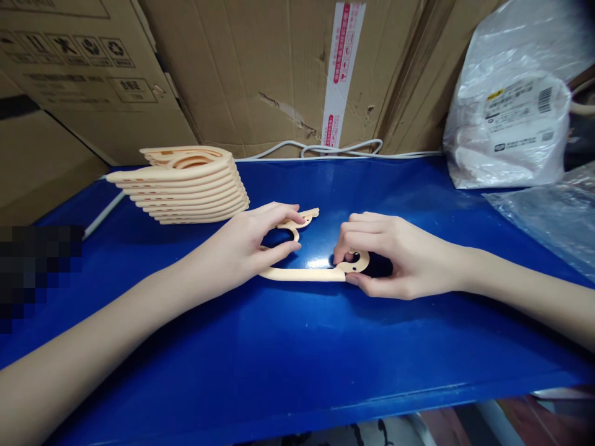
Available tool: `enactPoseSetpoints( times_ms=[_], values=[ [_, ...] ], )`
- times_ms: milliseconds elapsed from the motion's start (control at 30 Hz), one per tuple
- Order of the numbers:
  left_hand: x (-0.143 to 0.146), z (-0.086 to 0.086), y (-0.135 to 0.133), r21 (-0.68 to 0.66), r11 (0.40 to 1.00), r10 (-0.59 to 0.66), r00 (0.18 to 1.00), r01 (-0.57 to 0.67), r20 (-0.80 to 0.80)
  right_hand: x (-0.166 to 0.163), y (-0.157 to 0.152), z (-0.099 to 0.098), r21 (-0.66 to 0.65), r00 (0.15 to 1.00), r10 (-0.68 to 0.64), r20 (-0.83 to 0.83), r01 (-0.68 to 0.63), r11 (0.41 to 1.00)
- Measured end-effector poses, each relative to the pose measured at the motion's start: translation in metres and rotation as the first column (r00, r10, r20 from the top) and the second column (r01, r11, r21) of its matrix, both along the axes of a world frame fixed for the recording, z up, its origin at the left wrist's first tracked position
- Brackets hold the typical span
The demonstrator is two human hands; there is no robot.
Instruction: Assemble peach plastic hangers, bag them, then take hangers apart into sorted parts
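A cream plastic folding clothes hanger (pixel 307 274) lies low over the blue table, stretched between my two hands. At its left part my left hand (pixel 253 238) grips it, thumb and fingers on either side of a curved piece. My right hand (pixel 385 254) pinches the rounded right end, which has small dark holes, with the thumb below and the curled fingers above. A short cream arm of the hanger sticks out past my left fingertips. Behind my left wrist stands a neat stack of matching folded hangers (pixel 195 192). My left palm hides part of the held hanger.
The blue tabletop (pixel 297 359) has its front edge near the bottom. Cardboard boxes (pixel 260 74) wall off the back and left. A white cable (pixel 344 148) runs along the rear edge. Plastic-wrapped goods (pixel 511 118) with a label stand at the back right, near clear plastic film (pixel 553 210).
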State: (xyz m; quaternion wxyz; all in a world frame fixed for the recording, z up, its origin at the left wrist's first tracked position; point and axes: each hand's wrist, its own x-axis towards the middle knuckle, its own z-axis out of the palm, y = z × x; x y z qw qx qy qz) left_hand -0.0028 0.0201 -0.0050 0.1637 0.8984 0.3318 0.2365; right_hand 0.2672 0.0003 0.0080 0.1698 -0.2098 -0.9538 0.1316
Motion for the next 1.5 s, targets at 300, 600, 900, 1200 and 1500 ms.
enactPoseSetpoints(
  times_ms=[300, 600, 900, 1200, 1500],
  values=[
    [-0.001, 0.001, 0.0, 0.008, 1.0, -0.009, 1.0, 0.009, -0.029, 0.001, 0.001, 0.003, -0.042, 1.0, -0.002, 0.004, 0.003, 0.999],
    [0.002, 0.0, -0.002, -0.018, 0.999, 0.033, 0.999, -0.033, 0.011, 0.001, 0.002, 0.005, -0.037, 1.0, 0.025, 0.0, -0.025, 0.999],
    [0.003, -0.001, -0.004, 0.036, 0.999, 0.012, 1.0, -0.012, -0.009, 0.005, 0.004, 0.002, 0.013, 0.999, -0.028, -0.026, 0.028, 1.0],
    [0.004, 0.0, -0.006, 0.015, 0.999, 0.039, 0.999, -0.039, -0.024, 0.005, 0.005, 0.001, 0.031, 0.998, -0.059, 0.007, 0.058, 0.998],
    [0.006, 0.0, -0.015, 0.104, 0.991, 0.089, 0.992, -0.08, -0.085, 0.003, 0.003, 0.0, 0.037, 0.999, -0.013, -0.039, 0.015, 0.999]
  ],
)
